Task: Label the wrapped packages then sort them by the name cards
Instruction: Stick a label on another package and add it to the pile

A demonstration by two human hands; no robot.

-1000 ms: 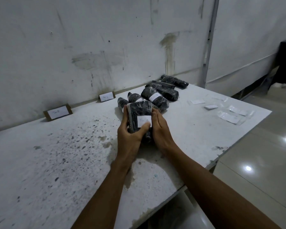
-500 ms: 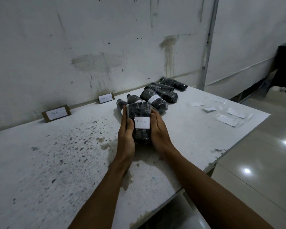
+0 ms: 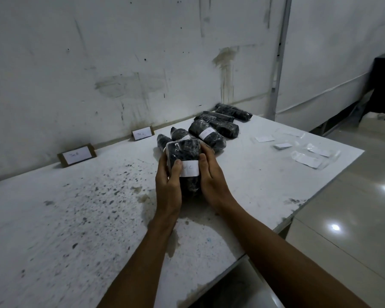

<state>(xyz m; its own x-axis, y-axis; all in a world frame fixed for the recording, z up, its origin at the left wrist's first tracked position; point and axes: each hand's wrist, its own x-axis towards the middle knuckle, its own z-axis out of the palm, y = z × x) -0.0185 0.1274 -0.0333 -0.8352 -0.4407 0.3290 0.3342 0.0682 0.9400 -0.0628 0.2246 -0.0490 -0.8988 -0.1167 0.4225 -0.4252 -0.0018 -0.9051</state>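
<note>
A black plastic-wrapped package (image 3: pixel 183 152) with a white handwritten label (image 3: pixel 190 168) sits between both my hands near the table's middle. My left hand (image 3: pixel 168 185) grips its left side, thumb pressing the label's left edge. My right hand (image 3: pixel 209 176) grips its right side, thumb at the label's right edge. Behind it lie several more wrapped packages (image 3: pixel 209 135), one with a white label. Two name cards stand by the wall: one (image 3: pixel 76 154) at the left, another (image 3: pixel 142 133) nearer the packages.
Loose white labels and their clear backing strips (image 3: pixel 307 160) lie on the right part of the stained white table (image 3: pixel 76 218). The table's edge runs diagonally at the right above a glossy floor. A white wall stands behind.
My left thumb has moved back onto the label after lifting off it. The package is tilted up slightly more between my hands. The view has shifted a little.
</note>
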